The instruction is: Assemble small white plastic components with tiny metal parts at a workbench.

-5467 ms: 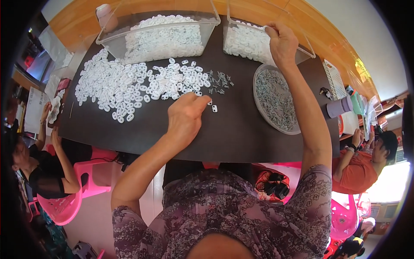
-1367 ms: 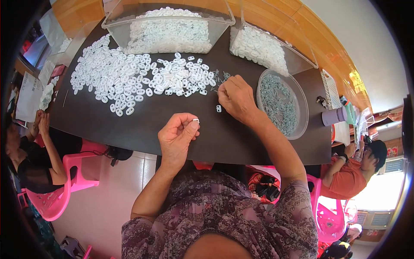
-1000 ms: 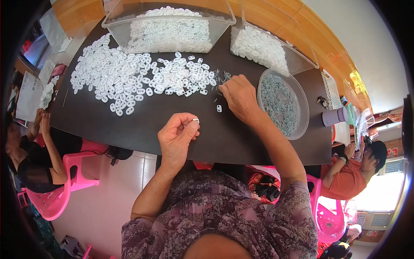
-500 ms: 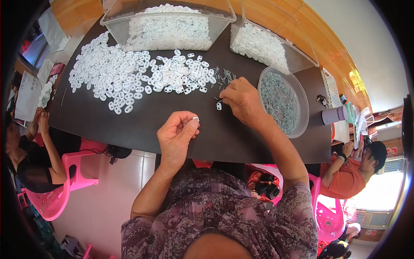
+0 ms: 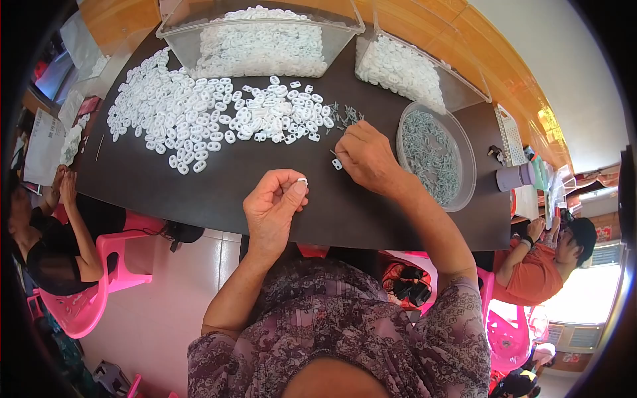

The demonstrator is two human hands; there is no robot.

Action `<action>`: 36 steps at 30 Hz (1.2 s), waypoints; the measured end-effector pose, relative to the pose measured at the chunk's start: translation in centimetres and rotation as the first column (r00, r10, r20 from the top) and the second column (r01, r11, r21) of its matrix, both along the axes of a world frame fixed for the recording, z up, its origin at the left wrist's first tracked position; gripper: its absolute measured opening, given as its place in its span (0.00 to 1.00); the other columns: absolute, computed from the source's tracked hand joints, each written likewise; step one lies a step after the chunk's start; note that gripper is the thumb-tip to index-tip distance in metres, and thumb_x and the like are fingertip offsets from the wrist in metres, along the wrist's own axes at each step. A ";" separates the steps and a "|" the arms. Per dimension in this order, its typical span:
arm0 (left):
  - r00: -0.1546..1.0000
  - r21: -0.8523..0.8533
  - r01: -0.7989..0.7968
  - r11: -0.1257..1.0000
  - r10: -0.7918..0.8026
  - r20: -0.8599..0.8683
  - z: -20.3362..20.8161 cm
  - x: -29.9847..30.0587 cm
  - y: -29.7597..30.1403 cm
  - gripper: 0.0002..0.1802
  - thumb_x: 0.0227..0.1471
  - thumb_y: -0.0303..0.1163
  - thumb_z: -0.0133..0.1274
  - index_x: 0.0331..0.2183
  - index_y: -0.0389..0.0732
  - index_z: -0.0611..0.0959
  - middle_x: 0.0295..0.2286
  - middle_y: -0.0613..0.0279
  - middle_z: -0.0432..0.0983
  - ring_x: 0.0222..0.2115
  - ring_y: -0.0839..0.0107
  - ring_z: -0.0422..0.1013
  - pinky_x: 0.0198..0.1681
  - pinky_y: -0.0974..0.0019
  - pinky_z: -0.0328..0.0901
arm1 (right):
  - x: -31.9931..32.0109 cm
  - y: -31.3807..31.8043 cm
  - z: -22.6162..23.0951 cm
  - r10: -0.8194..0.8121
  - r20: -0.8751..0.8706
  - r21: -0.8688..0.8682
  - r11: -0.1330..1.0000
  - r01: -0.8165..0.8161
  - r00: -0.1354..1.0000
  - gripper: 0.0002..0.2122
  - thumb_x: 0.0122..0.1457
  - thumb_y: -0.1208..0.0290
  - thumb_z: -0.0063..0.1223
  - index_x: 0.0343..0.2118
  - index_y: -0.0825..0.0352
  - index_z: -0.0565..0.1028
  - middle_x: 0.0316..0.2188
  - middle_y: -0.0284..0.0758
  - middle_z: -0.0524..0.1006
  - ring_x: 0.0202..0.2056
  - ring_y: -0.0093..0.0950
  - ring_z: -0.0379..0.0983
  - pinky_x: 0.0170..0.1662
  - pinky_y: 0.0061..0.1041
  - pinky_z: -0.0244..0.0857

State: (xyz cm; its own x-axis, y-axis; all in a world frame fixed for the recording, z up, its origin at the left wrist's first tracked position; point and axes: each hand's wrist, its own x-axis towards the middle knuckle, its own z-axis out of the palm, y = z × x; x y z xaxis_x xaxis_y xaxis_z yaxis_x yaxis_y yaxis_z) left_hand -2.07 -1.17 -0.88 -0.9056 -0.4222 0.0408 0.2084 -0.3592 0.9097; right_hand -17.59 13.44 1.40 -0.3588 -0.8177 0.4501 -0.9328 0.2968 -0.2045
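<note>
My left hand point(image 5: 273, 211) is closed above the table's near edge, pinching a small white plastic piece point(image 5: 302, 181) between thumb and forefinger. My right hand point(image 5: 367, 159) reaches down to the dark table with its fingers bent together. Beside its fingertips lies a white two-holed plastic piece point(image 5: 337, 164), with a thin screw end showing next to it. What the right fingers hold, if anything, is hidden. Just beyond that hand is a loose group of grey screws point(image 5: 345, 115). A smaller heap of white two-holed pieces point(image 5: 279, 114) lies to their left.
A larger heap of white oval pieces point(image 5: 169, 109) spreads at left. Clear bins point(image 5: 174, 48) of white pieces stand at the back. A round tub point(image 5: 470, 174) of screws and a lilac cup point(image 5: 515, 178) are at right. People sit on both sides, near pink chairs point(image 5: 106, 265).
My right hand has shifted slightly left and down, closer over the white piece on the table, its fingers more curled. My left hand keeps its pinch, nearly still.
</note>
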 end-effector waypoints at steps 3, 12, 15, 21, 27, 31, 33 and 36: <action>1.000 0.011 -0.007 1.000 0.007 -0.001 0.2 -0.1 0.1 0.06 0.51 0.26 0.54 0.32 0.33 0.77 0.25 0.62 0.74 0.22 0.78 0.68 0.25 0.77 0.64 | 0.4 0.2 0.1 -0.014 0.007 -0.076 0.997 0.015 1.000 0.05 0.43 0.82 0.53 0.22 0.67 0.69 0.21 0.36 0.67 0.26 0.36 0.64 0.29 0.32 0.60; 0.999 0.094 0.016 0.995 -0.020 0.037 0.9 -0.3 -0.1 0.07 0.51 0.25 0.53 0.33 0.32 0.78 0.24 0.61 0.74 0.22 0.78 0.69 0.24 0.77 0.64 | 4.9 0.7 2.0 -0.060 0.570 -0.140 0.976 0.169 0.820 0.06 0.48 0.81 0.55 0.29 0.69 0.72 0.23 0.30 0.70 0.25 0.19 0.66 0.30 0.19 0.61; 0.996 0.108 0.068 0.992 -0.073 0.047 1.2 0.0 0.1 0.07 0.52 0.26 0.53 0.34 0.32 0.78 0.25 0.61 0.74 0.22 0.79 0.68 0.24 0.78 0.63 | 6.4 0.5 2.5 -0.018 0.720 -0.171 0.964 0.203 0.694 0.07 0.48 0.81 0.56 0.32 0.69 0.73 0.25 0.28 0.71 0.27 0.15 0.65 0.31 0.17 0.61; 0.994 0.150 0.085 0.985 -0.094 0.059 1.7 0.5 0.9 0.07 0.52 0.25 0.52 0.32 0.32 0.78 0.24 0.60 0.74 0.21 0.77 0.69 0.23 0.76 0.63 | 7.7 0.2 2.9 0.020 0.781 -0.201 0.955 0.220 0.624 0.08 0.48 0.82 0.56 0.32 0.70 0.73 0.25 0.27 0.72 0.28 0.15 0.65 0.31 0.16 0.61; 0.994 0.116 0.089 0.989 -0.096 0.052 1.7 1.0 1.0 0.07 0.53 0.27 0.52 0.32 0.32 0.77 0.24 0.60 0.74 0.21 0.77 0.69 0.23 0.76 0.64 | 7.9 0.1 2.4 -0.002 0.748 -0.205 0.950 0.234 0.664 0.07 0.47 0.82 0.56 0.32 0.70 0.73 0.24 0.27 0.71 0.27 0.15 0.65 0.31 0.16 0.60; 0.996 0.118 0.091 0.989 -0.093 0.014 2.0 1.3 1.0 0.09 0.53 0.27 0.51 0.34 0.31 0.77 0.25 0.59 0.74 0.22 0.77 0.70 0.24 0.76 0.65 | 8.2 0.2 2.6 -0.013 0.760 -0.202 0.945 0.256 0.650 0.08 0.47 0.82 0.56 0.32 0.70 0.73 0.25 0.27 0.71 0.27 0.15 0.65 0.32 0.16 0.61; 0.995 0.149 0.096 0.984 -0.098 0.004 2.0 1.2 0.9 0.09 0.53 0.27 0.52 0.35 0.30 0.77 0.26 0.58 0.75 0.23 0.77 0.70 0.24 0.76 0.65 | 8.3 0.1 2.8 -0.016 0.755 -0.201 0.946 0.254 0.656 0.08 0.47 0.82 0.56 0.32 0.69 0.73 0.25 0.27 0.71 0.27 0.15 0.64 0.32 0.16 0.61; 0.997 0.185 0.077 0.980 -0.078 -0.002 2.1 1.3 1.1 0.10 0.52 0.26 0.52 0.36 0.30 0.77 0.26 0.57 0.75 0.23 0.76 0.70 0.25 0.76 0.66 | 8.4 0.1 2.9 -0.003 0.754 -0.212 0.945 0.248 0.657 0.07 0.47 0.81 0.56 0.32 0.69 0.73 0.25 0.27 0.71 0.27 0.15 0.64 0.32 0.16 0.61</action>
State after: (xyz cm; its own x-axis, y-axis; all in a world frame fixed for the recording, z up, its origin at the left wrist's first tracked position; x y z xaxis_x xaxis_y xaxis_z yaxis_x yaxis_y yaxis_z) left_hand -0.76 -0.03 1.26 -0.9358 -0.3507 -0.0361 0.1689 -0.5357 0.8274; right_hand -9.18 13.53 4.26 -0.7588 -0.6250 0.1834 -0.3942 0.2166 -0.8931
